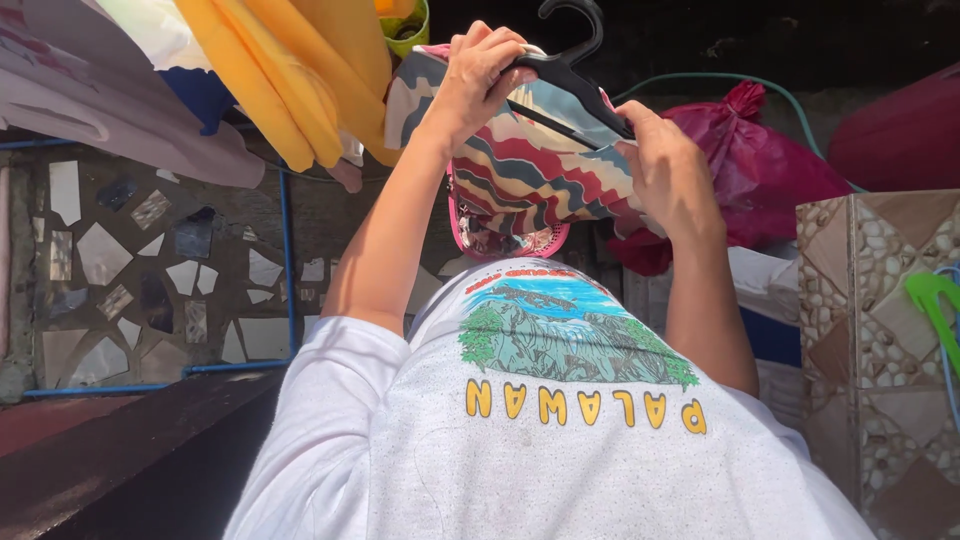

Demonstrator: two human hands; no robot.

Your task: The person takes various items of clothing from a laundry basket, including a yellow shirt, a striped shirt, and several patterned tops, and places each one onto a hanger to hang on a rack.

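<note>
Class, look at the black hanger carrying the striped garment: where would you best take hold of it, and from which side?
Probably the black hanger at its neck below the hook, from above. The striped garment covers its arms, and the left hand already grips there.

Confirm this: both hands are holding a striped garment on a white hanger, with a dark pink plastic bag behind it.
Wrong in one respect: the hanger is black, not white. The head view shows the left hand and right hand holding the striped garment on it, with the dark pink plastic bag behind.
</note>
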